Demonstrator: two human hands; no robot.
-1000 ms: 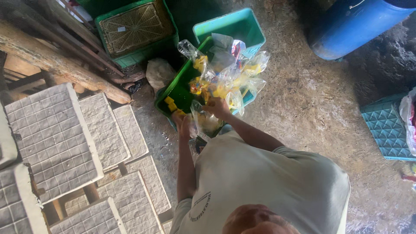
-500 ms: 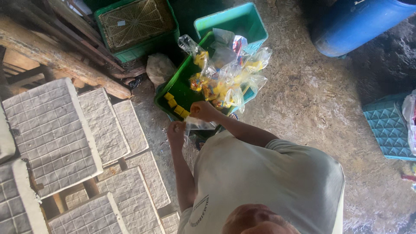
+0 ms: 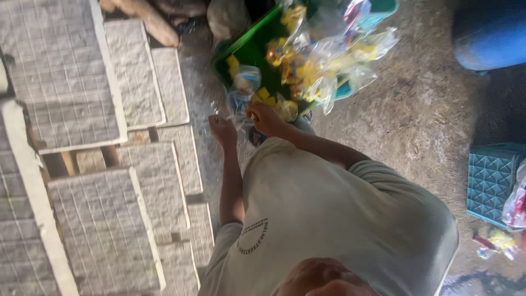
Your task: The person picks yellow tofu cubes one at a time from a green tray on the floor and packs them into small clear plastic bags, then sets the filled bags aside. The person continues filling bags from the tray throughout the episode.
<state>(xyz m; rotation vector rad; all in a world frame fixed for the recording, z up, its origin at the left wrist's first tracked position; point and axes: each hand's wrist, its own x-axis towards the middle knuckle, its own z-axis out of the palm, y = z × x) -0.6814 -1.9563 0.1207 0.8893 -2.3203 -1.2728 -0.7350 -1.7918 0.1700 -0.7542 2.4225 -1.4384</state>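
Note:
A green crate on the dirt floor holds yellow pieces and several clear plastic bags with yellow contents. My right hand is at the crate's near edge, closed on a small clear plastic bag that stands open just above it. My left hand is beside it to the left, fingers pinching the bag's thin, crumpled edge. Both forearms reach out from my pale shirt.
Grey textured stone tiles lie in rows on a wooden rack at the left. A blue barrel stands at the top right, a teal crate at the right, and a log at the top.
The view has shifted closer and to the right. Both hands have drawn back from the pile of bags to the crate's near edge, and the left hand has dropped lower.

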